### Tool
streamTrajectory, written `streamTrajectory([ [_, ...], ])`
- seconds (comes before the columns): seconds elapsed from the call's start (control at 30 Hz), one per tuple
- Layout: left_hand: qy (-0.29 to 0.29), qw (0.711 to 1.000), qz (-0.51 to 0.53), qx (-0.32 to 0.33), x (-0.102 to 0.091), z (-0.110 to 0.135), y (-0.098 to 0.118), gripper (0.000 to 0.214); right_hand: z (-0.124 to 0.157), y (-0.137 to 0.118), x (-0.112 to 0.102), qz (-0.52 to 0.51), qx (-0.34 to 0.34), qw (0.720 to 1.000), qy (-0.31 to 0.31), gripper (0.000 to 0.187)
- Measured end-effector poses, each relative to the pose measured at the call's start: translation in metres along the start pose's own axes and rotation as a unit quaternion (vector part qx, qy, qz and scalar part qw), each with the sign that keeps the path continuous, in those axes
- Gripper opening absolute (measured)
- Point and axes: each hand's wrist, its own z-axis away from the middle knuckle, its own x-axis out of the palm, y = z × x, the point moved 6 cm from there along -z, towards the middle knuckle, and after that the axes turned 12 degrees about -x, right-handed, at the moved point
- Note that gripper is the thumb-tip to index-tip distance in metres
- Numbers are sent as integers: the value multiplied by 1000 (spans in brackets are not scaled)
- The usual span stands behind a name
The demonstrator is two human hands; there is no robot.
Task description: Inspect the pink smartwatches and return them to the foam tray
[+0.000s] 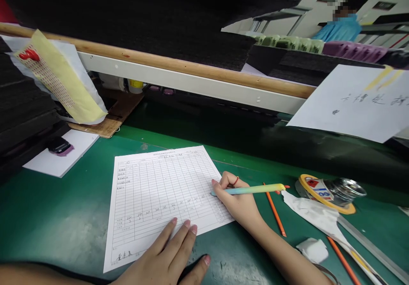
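Observation:
A printed form point(153, 174) with a ruled grid lies on the green table, with handwritten figures along its lower rows and a signature at the bottom left. My left hand point(171, 253) rests flat on the form's lower edge, fingers stretched out, thumb on the table. At the form's right side, my right hand point(238, 197) is closed round a pen point(255, 188) coloured blue to yellow. The pen's tip is near the right end of the row of figures; my fingers partly cover it. A red ring sits on one finger of that hand.
Right of my arm lie an orange stick point(275, 210), a roll of yellow tape point(322, 193) by a metal-topped jar point(347, 191), crumpled white tissue point(313, 250) and a white-wrapped tool point(319, 210). A watch point(60, 145) lies on paper at left. A shelf rail point(191, 74) crosses ahead; a person point(340, 25) is beyond.

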Motion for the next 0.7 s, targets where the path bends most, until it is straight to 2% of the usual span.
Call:
streamTrajectory([
  [0.5,-1,1000,13,-13,0,2,1,44,0,0,-1,7,-15,1000,-2,41],
  [0.7,30,999,8,-8,0,1,2,42,0,0,-2,9,-13,1000,5,40],
])
